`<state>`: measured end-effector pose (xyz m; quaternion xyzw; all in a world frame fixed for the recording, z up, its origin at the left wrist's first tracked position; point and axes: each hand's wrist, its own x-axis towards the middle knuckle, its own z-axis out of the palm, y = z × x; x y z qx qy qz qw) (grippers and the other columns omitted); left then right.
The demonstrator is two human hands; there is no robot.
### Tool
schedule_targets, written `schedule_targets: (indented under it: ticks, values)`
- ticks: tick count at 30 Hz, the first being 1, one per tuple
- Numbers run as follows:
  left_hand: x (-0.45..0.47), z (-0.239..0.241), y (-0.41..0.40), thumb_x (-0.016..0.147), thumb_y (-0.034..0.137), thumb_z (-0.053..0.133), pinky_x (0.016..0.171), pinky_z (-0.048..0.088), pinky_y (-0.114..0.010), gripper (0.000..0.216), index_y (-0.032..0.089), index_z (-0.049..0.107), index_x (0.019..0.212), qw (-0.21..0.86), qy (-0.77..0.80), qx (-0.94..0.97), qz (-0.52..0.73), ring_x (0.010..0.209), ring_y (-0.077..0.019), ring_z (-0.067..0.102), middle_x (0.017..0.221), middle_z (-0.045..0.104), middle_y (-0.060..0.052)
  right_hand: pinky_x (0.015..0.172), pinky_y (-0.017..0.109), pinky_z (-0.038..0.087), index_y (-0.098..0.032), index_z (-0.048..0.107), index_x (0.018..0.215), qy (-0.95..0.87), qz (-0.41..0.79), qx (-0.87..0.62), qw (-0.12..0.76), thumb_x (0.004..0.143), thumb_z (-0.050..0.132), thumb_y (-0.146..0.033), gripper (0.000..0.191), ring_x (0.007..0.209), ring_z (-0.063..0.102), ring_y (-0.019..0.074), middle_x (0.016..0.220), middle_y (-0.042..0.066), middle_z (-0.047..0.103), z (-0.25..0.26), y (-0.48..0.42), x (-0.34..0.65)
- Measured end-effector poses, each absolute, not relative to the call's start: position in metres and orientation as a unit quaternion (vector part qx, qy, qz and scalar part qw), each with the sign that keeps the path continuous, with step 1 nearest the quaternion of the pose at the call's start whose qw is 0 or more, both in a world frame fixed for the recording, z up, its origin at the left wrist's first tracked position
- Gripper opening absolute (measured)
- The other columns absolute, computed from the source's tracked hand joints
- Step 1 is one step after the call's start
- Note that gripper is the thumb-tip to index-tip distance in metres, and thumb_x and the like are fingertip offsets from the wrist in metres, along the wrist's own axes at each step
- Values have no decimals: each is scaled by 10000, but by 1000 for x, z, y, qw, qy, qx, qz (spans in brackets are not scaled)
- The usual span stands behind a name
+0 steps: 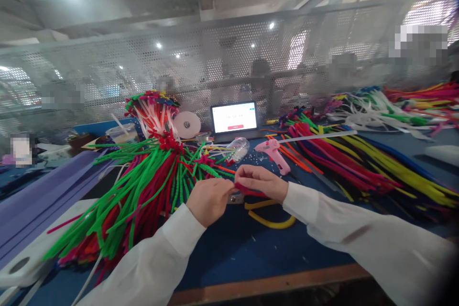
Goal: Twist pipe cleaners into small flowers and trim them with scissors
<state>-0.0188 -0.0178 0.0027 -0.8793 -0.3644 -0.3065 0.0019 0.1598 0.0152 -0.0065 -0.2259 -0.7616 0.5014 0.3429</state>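
Dial centre: I set it where the fingertips meet, and the crimson strip [254,191] is there, running out toward four o'clock beneath the right palm.
Right hand [264,182]: thumb and curled fingers pinching the strip.
Left hand [211,200]: fingertips drawn together against the right's; whether they grip the strip's end I cannot tell, as the fingers cover it.
Slip risk: from my seat, the strip could twist or pop loose if either hand pulled harder than the small pinch can bear.
Yellow strip [274,225]: bent into a curve at four o'clock, near the right cuff [301,202]; a low forearm could drag it.
Glue gun [274,151]: lying at one o'clock, nozzle near the right knuckles; if hot (I can't judge heat through a lens), a careless reach could burn.
Glue stick [319,136]: juts toward two o'clock; a knock there could swing the gun round.
Green stems [132,186]: heaped at nine o'clock by the left sleeve [154,253], which could snag them on a backward sweep.
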Motion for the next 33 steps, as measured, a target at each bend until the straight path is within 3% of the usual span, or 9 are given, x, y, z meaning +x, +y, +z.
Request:
schedule_targets:
  ticks: [3, 6, 11, 14, 17, 22, 25, 27, 33]
  values:
    - [-20, 1, -19, 779, 209, 420, 626, 422, -250, 201, 170, 616, 791, 69, -339, -888, -303, 681, -161, 583, 712, 642, -66, 531, 210, 391, -145, 426, 763, -728, 562, -219, 327, 728, 531, -355, 236, 536, 474, 70, 610, -28, 490, -10, 16, 158]
    - [-19, 3, -21, 773, 246, 441, 635, 428, -254, 193, 176, 620, 756, -1, -357, -873, -333, 673, -159, 582, 698, 638, -64, 529, 222, 412, -157, 406, 731, -735, 549, -230, 325, 736, 526, -330, 211, 524, 506, 81, 587, -20, 523, -10, 14, 158]
    - [-9, 7, -21, 751, 344, 468, 413, 390, -199, 238, 147, 535, 635, -471, -410, -669, -402, 400, -87, 497, 520, 557, -11, 564, 244, 424, -166, 475, 769, -846, 227, -244, 417, 791, 442, -212, 60, 608, 520, 116, 678, 31, 562, -3, 8, 164]
    - [-7, 5, -20, 740, 348, 483, 355, 333, -168, 245, 134, 517, 626, -612, -379, -592, -363, 341, -58, 433, 470, 518, 11, 651, 272, 420, -174, 515, 734, -881, 8, -145, 450, 789, 406, -134, 129, 708, 503, 139, 697, 43, 576, -2, 9, 169]
    - [-10, 6, -21, 766, 322, 451, 404, 383, -189, 240, 132, 532, 643, -487, -391, -690, -367, 397, -79, 485, 508, 544, -7, 696, 294, 409, -166, 521, 776, -883, 2, -152, 444, 772, 483, -241, 85, 724, 502, 146, 730, 46, 581, -3, 11, 170]
    - [-19, 5, -22, 774, 153, 400, 611, 440, -249, 192, 151, 592, 769, 0, -323, -876, -360, 659, -141, 569, 693, 615, -54, 573, 258, 430, -127, 494, 742, -832, 382, -234, 328, 831, 304, -441, 377, 577, 541, 124, 619, 35, 557, -2, 11, 165]
    - [-20, 3, -22, 768, 146, 407, 646, 436, -260, 191, 154, 598, 774, 89, -293, -883, -357, 702, -152, 568, 722, 623, -61, 505, 221, 420, -131, 470, 712, -817, 447, -228, 285, 837, 328, -386, 318, 495, 522, 98, 538, 2, 520, -2, 10, 163]
    - [-18, 5, -23, 770, 178, 420, 625, 430, -248, 183, 155, 599, 739, 23, -320, -873, -367, 670, -143, 562, 692, 618, -52, 521, 214, 416, -135, 488, 743, -851, 354, -221, 318, 845, 336, -322, 262, 519, 518, 92, 561, 7, 530, -2, 11, 164]
    - [-9, 8, -22, 791, 348, 391, 346, 295, -178, 311, 111, 534, 648, -481, -396, -717, -312, 337, -56, 368, 450, 499, -2, 669, 301, 367, -183, 562, 807, -917, -153, -105, 354, 794, 415, -151, 151, 680, 496, 139, 683, 38, 591, 3, 14, 178]
